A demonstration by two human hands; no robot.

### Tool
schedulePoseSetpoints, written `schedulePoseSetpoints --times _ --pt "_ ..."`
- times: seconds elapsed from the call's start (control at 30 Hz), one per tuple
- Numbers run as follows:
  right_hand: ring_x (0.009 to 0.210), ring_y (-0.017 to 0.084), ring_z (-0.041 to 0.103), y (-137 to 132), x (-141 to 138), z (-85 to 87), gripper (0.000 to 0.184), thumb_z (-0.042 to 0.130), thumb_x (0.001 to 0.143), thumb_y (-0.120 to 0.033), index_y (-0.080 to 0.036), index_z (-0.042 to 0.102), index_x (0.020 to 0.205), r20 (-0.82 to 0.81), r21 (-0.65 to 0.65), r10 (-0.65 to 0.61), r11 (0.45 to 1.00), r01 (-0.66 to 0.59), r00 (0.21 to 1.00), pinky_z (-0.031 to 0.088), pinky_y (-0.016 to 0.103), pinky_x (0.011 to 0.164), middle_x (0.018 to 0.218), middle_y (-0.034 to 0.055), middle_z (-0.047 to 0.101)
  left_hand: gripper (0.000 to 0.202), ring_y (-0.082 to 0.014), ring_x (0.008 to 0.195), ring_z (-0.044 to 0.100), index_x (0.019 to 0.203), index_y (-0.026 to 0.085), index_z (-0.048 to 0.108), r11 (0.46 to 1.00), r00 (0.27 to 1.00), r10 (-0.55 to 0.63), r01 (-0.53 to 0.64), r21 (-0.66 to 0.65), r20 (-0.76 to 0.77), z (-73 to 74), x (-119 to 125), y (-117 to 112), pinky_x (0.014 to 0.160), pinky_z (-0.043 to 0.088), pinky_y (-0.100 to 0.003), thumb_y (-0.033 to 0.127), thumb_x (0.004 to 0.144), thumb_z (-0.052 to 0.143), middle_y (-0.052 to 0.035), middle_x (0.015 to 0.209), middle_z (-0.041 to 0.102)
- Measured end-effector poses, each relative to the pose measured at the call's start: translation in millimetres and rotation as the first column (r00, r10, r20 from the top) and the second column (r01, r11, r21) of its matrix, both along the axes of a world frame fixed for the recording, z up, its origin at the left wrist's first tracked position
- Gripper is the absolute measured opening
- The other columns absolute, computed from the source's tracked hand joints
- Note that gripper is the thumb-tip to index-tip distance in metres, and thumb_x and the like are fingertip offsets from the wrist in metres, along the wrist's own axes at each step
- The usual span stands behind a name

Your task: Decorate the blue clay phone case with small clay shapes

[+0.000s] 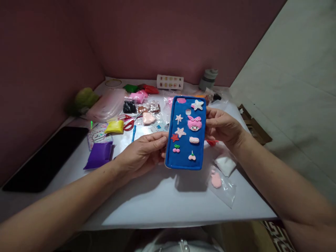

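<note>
A blue phone case is held up above the white table, its decorated face toward me. Small clay-like figures sit on it: a pink character head, white and pale pink stars, a red star and pink cherries. My left hand pinches the case's lower left edge, thumb in front. On the upper right edge, my right hand grips it, with fingers partly hidden behind. Both hands are closed on the case.
Behind lie clay packets in purple, yellow, black and pink, plus red scissors and a blue tool. A black tablet-like slab rests left. A clear bag with pink clay lies front right; a grey container stands behind.
</note>
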State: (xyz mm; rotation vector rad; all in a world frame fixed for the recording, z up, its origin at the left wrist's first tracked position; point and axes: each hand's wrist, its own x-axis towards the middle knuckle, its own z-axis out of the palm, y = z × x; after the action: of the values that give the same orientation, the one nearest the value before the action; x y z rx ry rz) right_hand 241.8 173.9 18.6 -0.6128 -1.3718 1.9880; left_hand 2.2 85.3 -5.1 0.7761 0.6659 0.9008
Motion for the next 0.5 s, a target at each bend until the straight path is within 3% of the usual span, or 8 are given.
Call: schedulePoseSetpoints --times 0.13,0.3,0.4,0.5 --pt "0.053 0.011 0.063 0.3 1.3 -3.4 0.036 0.082 0.07 -0.022 -0.017 0.069 0.103 -0.02 -0.018 -0.018 1.0 0.018 1.0 0.042 0.016 0.037 0.08 0.002 0.072 0.02 -0.0041 0.05 0.04 0.094 0.01 0.071 0.999 1.0 -0.011 0.012 -0.041 0.02 -1.6 -0.9 0.3 0.051 0.04 -0.015 0.027 0.083 0.074 0.0011 0.067 0.052" --pt "0.057 0.012 0.066 0.5 1.7 -9.6 0.038 0.084 0.071 -0.024 -0.018 0.07 0.105 -0.038 -0.037 -0.015 0.999 0.014 0.999 0.043 0.015 0.038 0.084 0.0026 0.074 0.017 -0.0047 0.049 0.04 0.092 0.011 0.07 0.999 1.0 -0.009 0.009 -0.054 0.014 -5.2 -1.4 3.1 0.049 0.039 -0.016 0.025 0.083 0.073 0.0018 0.065 0.05" --pt "0.074 0.016 0.072 -1.4 0.9 -11.8 0.039 0.083 0.074 -0.027 -0.02 0.07 0.11 -0.043 -0.04 -0.04 0.998 0.038 0.998 0.057 0.022 0.057 0.091 0.0031 0.075 0.017 -0.0053 0.049 0.04 0.093 0.012 0.07 0.999 1.0 -0.002 0.003 -0.048 0.008 -5.9 -1.1 4.7 0.048 0.04 -0.016 0.026 0.083 0.073 0.0021 0.065 0.049" --pt "0.087 0.019 0.073 -4.6 -0.1 -11.7 0.037 0.083 0.075 -0.028 -0.021 0.071 0.109 -0.06 -0.047 -0.052 0.998 0.05 0.997 0.06 0.031 0.078 0.098 0.0035 0.075 0.018 -0.005 0.049 0.04 0.093 0.012 0.07 0.999 1.0 -0.001 0.001 -0.039 0.006 -6.0 -0.9 5.5 0.047 0.039 -0.015 0.027 0.084 0.073 0.0021 0.065 0.049"
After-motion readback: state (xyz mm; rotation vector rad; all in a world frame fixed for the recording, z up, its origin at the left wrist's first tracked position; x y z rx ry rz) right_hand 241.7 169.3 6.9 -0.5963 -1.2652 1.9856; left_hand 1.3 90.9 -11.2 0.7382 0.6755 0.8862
